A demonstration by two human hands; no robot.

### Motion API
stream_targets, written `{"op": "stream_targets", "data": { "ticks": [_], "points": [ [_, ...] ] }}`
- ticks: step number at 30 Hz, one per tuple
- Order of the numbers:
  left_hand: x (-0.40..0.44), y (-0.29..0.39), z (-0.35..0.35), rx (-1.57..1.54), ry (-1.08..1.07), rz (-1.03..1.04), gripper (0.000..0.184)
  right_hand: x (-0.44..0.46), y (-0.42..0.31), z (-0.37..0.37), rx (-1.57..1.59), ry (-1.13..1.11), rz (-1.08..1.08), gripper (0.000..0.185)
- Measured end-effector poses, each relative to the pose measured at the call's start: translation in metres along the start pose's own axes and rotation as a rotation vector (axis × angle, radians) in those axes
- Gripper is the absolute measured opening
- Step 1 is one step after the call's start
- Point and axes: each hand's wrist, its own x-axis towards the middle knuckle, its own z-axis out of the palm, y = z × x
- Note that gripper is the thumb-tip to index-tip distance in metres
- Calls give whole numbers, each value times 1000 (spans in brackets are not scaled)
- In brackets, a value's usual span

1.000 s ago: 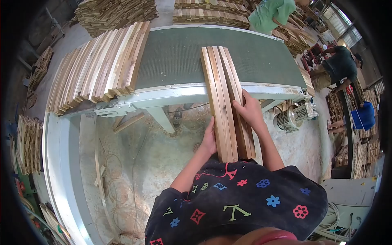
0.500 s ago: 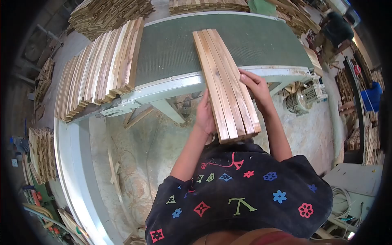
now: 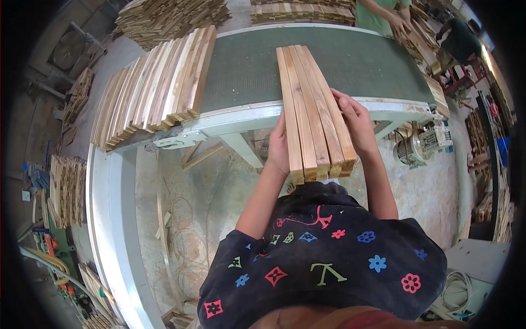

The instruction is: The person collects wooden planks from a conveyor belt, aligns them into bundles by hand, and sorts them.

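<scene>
Between my two hands is a bundle of long wooden strips [image 3: 313, 109], several side by side, with a second layer showing under their near ends. My left hand [image 3: 280, 145] grips the bundle's left side, its fingers partly hidden beneath the wood. On the right side my right hand [image 3: 356, 123] holds it, thumb along the edge. The far end of the bundle extends over the green conveyor belt [image 3: 246, 66]; whether it touches the belt I cannot tell. At the left of the belt stands a long row of similar wooden strips [image 3: 156, 82], packed together on edge.
The conveyor's pale metal frame [image 3: 241, 116] runs in front of me, and a metal beam [image 3: 112, 219] comes down on the left. An electric motor [image 3: 412, 149] sits at the right. Beyond the belt are wood stacks [image 3: 172, 22] and a co-worker's hands [image 3: 400, 24].
The near ends of the strips now sit unevenly and tilt up to show their end faces. The view has shifted a little, and a co-worker in green has come further into view.
</scene>
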Motion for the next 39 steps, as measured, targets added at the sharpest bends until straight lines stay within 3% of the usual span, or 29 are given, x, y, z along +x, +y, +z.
{"op": "stream_targets", "data": {
  "ticks": [2, 5, 8, 11, 15, 16, 23, 32, 37, 39],
  "points": [
    [-9, -4, -2, -22, 28, -11, 55, 1, 10, 2, 82, 45, 24, 56],
    [-17, -33, -43, -6, 208, -50, 54, -11, 43, -5, -41, 44, 287, 67],
    [-26, -51, -61, -123, 183, -60, 54, -13, 58, 2, -17, 49, 426, 79],
    [-28, -55, -75, -211, 201, -115, 55, -15, 59, 3, 77, 60, 407, 81],
    [-25, -67, -103, -288, 170, -163, 59, -14, 61, -8, 89, 24, 405, 68],
    [-25, -67, -102, -302, 167, -177, 60, -14, 60, -8, 59, 24, 411, 60],
    [-27, -63, -102, -313, 164, -210, 60, -5, 81, -4, -285, 53, 294, 58],
    [-29, -63, -106, -320, 176, -211, 64, 2, 76, -1, -98, 18, 353, 69],
    [-30, -66, -115, -330, 221, -221, 73, 2, 84, -3, -62, 15, 309, 60],
    [-34, -65, -114, -363, 148, -265, 74, -1, 87, -4, -23, 18, 289, 58]
  ]
}}
